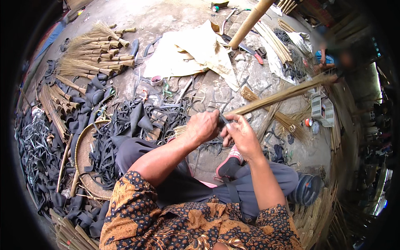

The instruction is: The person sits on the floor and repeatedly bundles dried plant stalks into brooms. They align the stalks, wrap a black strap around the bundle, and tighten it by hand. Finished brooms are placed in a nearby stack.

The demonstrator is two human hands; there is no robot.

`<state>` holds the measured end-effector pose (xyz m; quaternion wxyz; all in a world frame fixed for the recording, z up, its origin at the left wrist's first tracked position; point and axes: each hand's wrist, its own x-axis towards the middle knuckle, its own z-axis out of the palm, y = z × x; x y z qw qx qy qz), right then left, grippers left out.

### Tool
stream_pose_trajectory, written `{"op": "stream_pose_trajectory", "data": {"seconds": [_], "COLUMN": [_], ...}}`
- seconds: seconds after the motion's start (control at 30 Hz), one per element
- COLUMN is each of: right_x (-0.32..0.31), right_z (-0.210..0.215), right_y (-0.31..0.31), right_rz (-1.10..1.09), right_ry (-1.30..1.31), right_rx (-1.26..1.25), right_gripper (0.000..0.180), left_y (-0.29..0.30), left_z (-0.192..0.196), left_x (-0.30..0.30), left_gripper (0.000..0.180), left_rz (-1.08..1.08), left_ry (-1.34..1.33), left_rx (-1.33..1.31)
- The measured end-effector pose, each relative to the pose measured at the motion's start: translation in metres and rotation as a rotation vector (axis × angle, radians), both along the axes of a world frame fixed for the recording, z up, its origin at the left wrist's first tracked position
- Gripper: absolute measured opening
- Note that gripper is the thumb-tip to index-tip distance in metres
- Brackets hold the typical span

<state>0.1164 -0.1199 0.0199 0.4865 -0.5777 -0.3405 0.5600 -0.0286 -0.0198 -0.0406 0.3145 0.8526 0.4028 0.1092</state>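
Reaching forward and inward, clasping a straw bundle [275,97] that slants away rightward above the floor [248,71] in a knuckles-up left hand [203,126], and pinching a black strip [224,119] against it with the curled right hand [240,134].

No legible text, labels, brands, numbers or signs on anything in view
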Motion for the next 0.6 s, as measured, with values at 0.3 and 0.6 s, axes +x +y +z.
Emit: {"op": "stream_pose_trajectory", "data": {"seconds": [0.3,0.6], "right_x": [0.001,0.025], "right_z": [0.015,0.015], "right_y": [-0.041,-0.068], "right_rz": [0.066,0.14], "right_ry": [-0.134,-0.263], "right_rx": [-0.047,0.083], "right_gripper": [0.029,0.024], "left_y": [0.032,0.02], "left_z": [-0.003,0.035], "left_x": [0.004,0.007], "left_gripper": [0.048,0.046], "left_rz": [-0.18,-0.027], "left_ry": [0.017,-0.348], "left_rx": [-0.468,-0.773]}}
